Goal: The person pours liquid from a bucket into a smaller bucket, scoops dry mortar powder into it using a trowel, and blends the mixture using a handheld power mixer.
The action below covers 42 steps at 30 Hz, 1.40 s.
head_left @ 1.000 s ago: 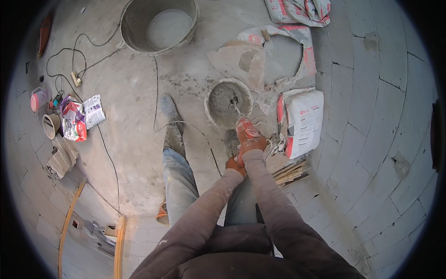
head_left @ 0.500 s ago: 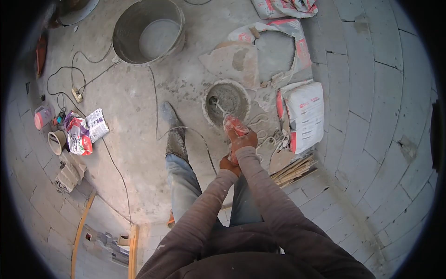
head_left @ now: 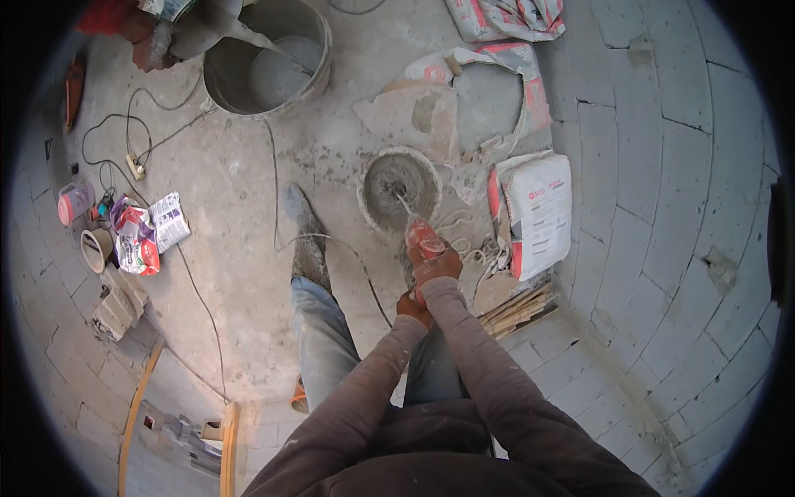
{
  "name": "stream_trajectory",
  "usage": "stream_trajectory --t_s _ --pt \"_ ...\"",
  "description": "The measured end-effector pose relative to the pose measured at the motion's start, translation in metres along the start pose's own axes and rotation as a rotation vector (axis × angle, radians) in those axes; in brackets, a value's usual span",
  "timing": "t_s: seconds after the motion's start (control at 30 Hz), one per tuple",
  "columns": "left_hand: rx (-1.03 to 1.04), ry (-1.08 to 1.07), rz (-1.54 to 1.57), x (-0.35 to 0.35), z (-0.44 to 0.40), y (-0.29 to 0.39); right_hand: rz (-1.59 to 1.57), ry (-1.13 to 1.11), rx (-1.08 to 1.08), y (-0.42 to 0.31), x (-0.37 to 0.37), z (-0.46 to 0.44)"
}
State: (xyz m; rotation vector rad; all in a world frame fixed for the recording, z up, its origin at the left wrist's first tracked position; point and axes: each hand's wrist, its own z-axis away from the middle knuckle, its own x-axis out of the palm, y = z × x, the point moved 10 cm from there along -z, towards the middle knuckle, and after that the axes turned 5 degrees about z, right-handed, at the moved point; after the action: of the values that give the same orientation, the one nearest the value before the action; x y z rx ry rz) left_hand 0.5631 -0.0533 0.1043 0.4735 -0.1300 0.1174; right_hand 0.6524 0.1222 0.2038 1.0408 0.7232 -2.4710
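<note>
A red electric drill (head_left: 425,238) fitted with a mixing paddle is gripped in both hands. My right hand (head_left: 440,265) is wrapped round its body, and behind it my left hand (head_left: 414,309) is closed round the rear end, partly hidden. The paddle's shaft (head_left: 403,200) slants down into grey wet mortar (head_left: 394,178) inside a round bucket (head_left: 362,199); its head is sunk in the mix. A power cord (head_left: 362,246) runs along the floor towards the drill, past my boot (head_left: 310,240).
At top left, a co-worker's hand (head_left: 153,51) tips a container (head_left: 203,25), pouring grey liquid into a large tub (head_left: 325,79). Cement bags (head_left: 538,215) and wooden strips (head_left: 522,308) lie on the right. Cables, a power strip (head_left: 135,166) and a colourful bag (head_left: 132,236) lie left.
The paddle has shifted from the bucket's left side to its middle. A co-worker's hand and container have come in at top left, with liquid pouring into the large tub.
</note>
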Motion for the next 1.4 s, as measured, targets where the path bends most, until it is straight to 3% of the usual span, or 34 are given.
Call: stream_trajectory --t_s 0.1,0.2,0.3,0.33,0.4,0.47,0.57,0.7,0.87,0.93,1.0,1.13,1.2,1.27,1.3,1.4 --pt "0.001 0.059 -0.1 -0.003 0.004 -0.019 0.024 -0.025 0.066 0.016 0.002 0.006" --pt "-0.042 0.11 -0.362 -0.014 0.031 0.027 -0.033 -0.08 0.077 0.025 0.011 0.011" --pt "-0.095 0.086 -0.24 -0.025 0.028 0.008 -0.066 -0.098 0.021 0.01 0.02 0.022" --pt "-0.036 0.046 -0.018 -0.023 0.01 -0.025 -0.055 -0.087 0.004 0.003 0.022 0.021" --pt "0.027 0.008 0.206 -0.024 0.007 -0.01 -0.094 -0.081 -0.023 -0.006 0.027 0.017" --pt "-0.037 0.072 -0.335 -0.032 0.027 0.069 -0.141 -0.084 -0.038 -0.016 0.024 0.012" --pt "0.064 -0.032 -0.058 -0.008 0.012 0.057 -0.043 -0.009 -0.032 -0.03 0.0 0.009" --pt "0.056 -0.025 -0.081 0.006 0.011 0.077 -0.195 -0.062 -0.053 -0.025 -0.009 -0.006" --pt "-0.029 -0.058 -0.539 0.027 0.007 0.117 -0.321 -0.031 0.013 -0.002 -0.032 -0.041" --pt "-0.074 -0.105 -0.543 0.044 0.006 0.125 -0.148 0.055 0.026 0.007 -0.054 -0.054" --pt "-0.121 -0.152 -0.551 0.06 0.008 0.126 -0.206 0.096 0.125 0.053 -0.061 -0.077" --pt "-0.189 -0.18 -0.564 0.083 0.013 0.107 -0.358 0.101 0.301 0.12 -0.067 -0.091" --pt "-0.2 -0.235 -0.546 0.092 0.017 0.089 -0.332 0.145 0.243 0.151 -0.06 -0.088" --pt "-0.205 -0.229 -0.521 0.096 0.016 0.043 -0.313 0.195 0.19 0.165 -0.064 -0.078" --pt "-0.223 -0.241 -0.48 0.092 0.02 0.029 -0.325 0.108 0.218 0.171 -0.053 -0.067" --pt "-0.264 -0.235 -0.541 0.069 0.041 -0.001 -0.215 0.198 0.294 0.159 -0.046 -0.013"
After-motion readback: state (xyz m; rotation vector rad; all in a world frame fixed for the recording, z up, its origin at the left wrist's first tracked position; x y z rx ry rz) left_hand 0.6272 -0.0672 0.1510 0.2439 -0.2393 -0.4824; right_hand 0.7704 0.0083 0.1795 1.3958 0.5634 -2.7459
